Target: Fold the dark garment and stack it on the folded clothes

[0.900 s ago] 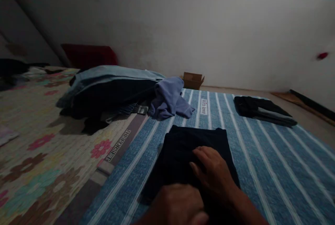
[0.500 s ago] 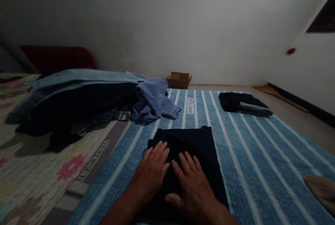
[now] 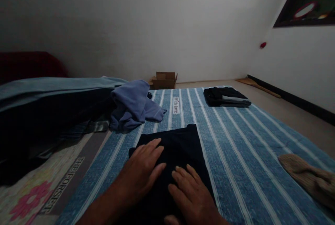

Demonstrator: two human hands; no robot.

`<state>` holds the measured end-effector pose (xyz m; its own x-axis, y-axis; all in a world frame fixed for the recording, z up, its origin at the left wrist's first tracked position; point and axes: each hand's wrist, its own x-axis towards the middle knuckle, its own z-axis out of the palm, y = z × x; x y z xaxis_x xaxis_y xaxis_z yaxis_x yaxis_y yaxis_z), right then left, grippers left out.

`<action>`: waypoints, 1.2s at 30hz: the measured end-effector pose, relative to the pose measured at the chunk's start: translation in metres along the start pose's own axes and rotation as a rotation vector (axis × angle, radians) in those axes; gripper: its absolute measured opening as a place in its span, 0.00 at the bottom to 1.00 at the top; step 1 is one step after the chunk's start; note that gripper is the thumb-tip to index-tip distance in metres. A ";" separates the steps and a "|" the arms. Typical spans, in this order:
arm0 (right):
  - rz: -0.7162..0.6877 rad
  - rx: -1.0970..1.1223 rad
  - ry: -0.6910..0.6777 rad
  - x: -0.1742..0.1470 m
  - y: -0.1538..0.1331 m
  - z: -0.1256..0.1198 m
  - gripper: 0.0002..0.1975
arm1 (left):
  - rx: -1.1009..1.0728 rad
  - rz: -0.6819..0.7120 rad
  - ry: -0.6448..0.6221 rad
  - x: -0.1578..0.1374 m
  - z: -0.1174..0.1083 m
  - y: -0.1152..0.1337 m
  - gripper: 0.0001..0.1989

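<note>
Both hands are laid flat, fingers [image 3: 154, 148] spread and released, nothing gripped. The left hand [image 3: 142, 172] and right hand [image 3: 191, 197] are pressed side by side on one folded dark garment [image 3: 183, 141], which is spread on the blue striped mat [image 3: 235, 148] directly before the person. The garment's long axis is seen running away from the fingers toward the far wall; its far part lies bare beyond the fingertips. The left hand is reached further along it (the right is kept nearer the body).

Counted outward: one lilac garment [image 3: 132, 108] crumpled to the far left, one large pile of dark and blue cloth [image 3: 52, 106] beside it, one folded dark stack [image 3: 225, 96] at the mat's far right, one tan knitted item [image 3: 309, 178] at the right edge, one cardboard box [image 3: 164, 80] by the wall.
</note>
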<state>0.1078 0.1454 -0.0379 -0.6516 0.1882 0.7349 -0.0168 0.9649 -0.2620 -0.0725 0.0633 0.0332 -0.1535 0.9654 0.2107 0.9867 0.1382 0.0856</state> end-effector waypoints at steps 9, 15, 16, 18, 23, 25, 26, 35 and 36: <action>-0.162 -0.174 -0.070 -0.039 0.035 -0.031 0.12 | 0.061 -0.046 -0.345 0.152 0.024 0.044 0.12; -0.199 -0.232 -0.052 -0.051 0.039 -0.021 0.11 | 0.036 -0.060 -0.395 0.189 0.057 0.036 0.12; -0.196 -0.236 -0.050 -0.051 0.039 -0.019 0.11 | 0.026 -0.052 -0.395 0.191 0.060 0.034 0.11; -0.181 -0.243 -0.043 -0.053 0.039 -0.017 0.12 | -0.002 -0.039 -0.388 0.194 0.064 0.030 0.08; -0.166 -0.258 -0.054 -0.054 0.036 -0.014 0.12 | -0.123 -0.016 -0.346 0.203 0.072 0.018 0.07; -0.174 -0.265 -0.042 -0.054 0.035 -0.013 0.13 | -0.182 -0.012 -0.321 0.204 0.077 0.013 0.08; -0.174 -0.267 -0.041 -0.055 0.035 -0.013 0.13 | -0.210 -0.011 -0.309 0.204 0.080 0.010 0.08; -0.116 -0.260 -0.032 -0.063 0.031 -0.002 0.16 | -0.318 -0.043 -0.227 0.193 0.109 0.003 0.08; -0.100 -0.260 -0.022 -0.065 0.030 0.000 0.16 | -0.310 -0.047 -0.223 0.193 0.111 0.004 0.07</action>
<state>0.1494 0.1623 -0.0934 -0.6731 0.0882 0.7342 0.1117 0.9936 -0.0169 -0.0924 0.2744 -0.0340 -0.1495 0.9887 -0.0151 0.9104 0.1436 0.3880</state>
